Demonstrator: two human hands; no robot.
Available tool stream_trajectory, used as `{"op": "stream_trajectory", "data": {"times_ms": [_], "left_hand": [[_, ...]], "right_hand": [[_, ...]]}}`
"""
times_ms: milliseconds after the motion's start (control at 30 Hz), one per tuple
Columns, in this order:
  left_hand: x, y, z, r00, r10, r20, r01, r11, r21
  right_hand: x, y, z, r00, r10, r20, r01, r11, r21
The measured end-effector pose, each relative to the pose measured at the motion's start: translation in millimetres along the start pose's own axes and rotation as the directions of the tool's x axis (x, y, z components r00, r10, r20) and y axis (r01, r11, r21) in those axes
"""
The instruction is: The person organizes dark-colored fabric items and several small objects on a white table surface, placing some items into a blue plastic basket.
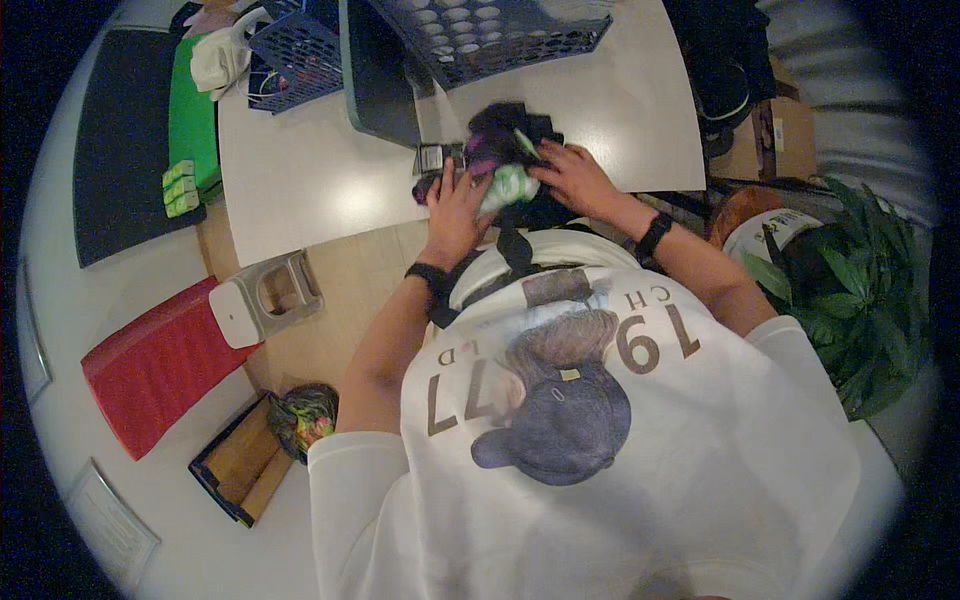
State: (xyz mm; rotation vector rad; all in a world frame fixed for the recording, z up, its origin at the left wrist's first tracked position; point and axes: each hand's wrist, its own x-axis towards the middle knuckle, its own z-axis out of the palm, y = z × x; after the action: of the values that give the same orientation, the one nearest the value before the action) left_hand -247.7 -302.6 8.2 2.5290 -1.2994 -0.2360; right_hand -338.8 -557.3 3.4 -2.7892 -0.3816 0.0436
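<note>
A loose heap of dark and purple cloth lies at the near edge of the pale table, with a green-and-white cloth bundle at its front. My left hand reaches onto the heap's left side, its fingers extended, next to a small dark purple bundle. On the other side, my right hand touches the dark cloth with bent fingers. Blur and overlap hide whether either hand grips the cloth. Just beyond my left fingertips sits a small dark-framed object.
Blue plastic baskets and an upright dark panel stand on the table. A red stool with a white-and-grey container is at left. A leafy plant stands at right, near cardboard boxes.
</note>
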Motion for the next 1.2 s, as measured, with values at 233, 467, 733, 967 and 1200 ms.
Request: {"op": "stream_trajectory", "data": {"times_ms": [233,467,733,967,1200], "left_hand": [[-50.3,-49.2,-17.5,0.998,-0.054,-0.011,0.054,0.998,-0.012],[-106.4,-130.6,-46.5,0.991,-0.121,0.059,0.121,0.993,0.013],[-83.7,-250.5,-60.3,0.899,-0.417,-0.139,0.417,0.908,-0.026],[-74.9,-204.2,-55.4,0.966,-0.239,-0.101,0.233,0.970,-0.067],[-113.3,-240.1,-76.0,0.971,-0.221,-0.085,0.220,0.975,-0.019]], "right_hand": [[43.6,-43.3,13.5,0.980,-0.197,0.036,0.193,0.978,0.084],[107.1,-98.4,34.2,0.873,-0.487,0.042,0.482,0.872,0.085],[218.2,-163.9,67.9,0.980,-0.150,-0.129,0.152,0.988,0.006],[196.9,-153.0,50.7,0.999,0.001,-0.039,-0.001,1.000,0.003],[221.9,-189.0,64.3,0.999,-0.049,0.003,0.049,0.998,-0.033]]}}
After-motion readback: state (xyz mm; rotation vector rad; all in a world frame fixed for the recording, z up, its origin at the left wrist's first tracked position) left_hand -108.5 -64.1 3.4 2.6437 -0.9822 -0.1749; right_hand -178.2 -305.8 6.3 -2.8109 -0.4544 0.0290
